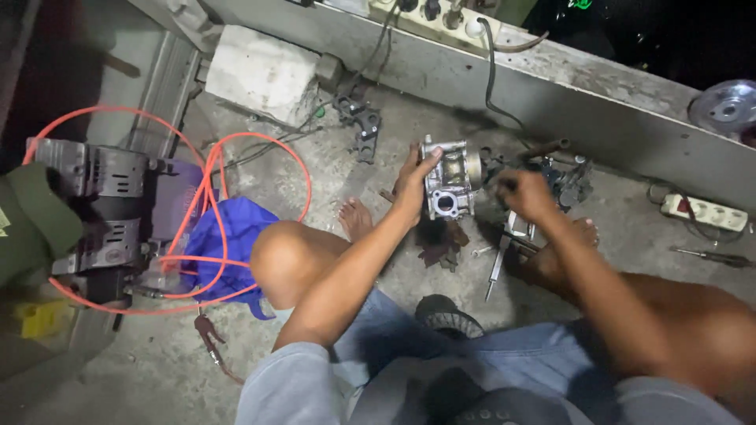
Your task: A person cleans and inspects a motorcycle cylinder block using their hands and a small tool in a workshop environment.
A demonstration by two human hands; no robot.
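Note:
My left hand (411, 182) grips a grey metal engine part (449, 179) with round openings, held upright above the concrete floor. My right hand (524, 195) is closed just to the right of that part, over a pile of dark metal pieces (563, 175); what it holds is blurred. I squat with both bare knees up and my bare feet on the floor below the part.
An orange hose (206, 206) loops over a small compressor (106, 206) and a blue bag (228, 236) at left. A concrete block (260, 72), a black bracket (364, 126), a power strip (705, 212), a screwdriver (713, 256) and a concrete ledge (583, 94) surround me.

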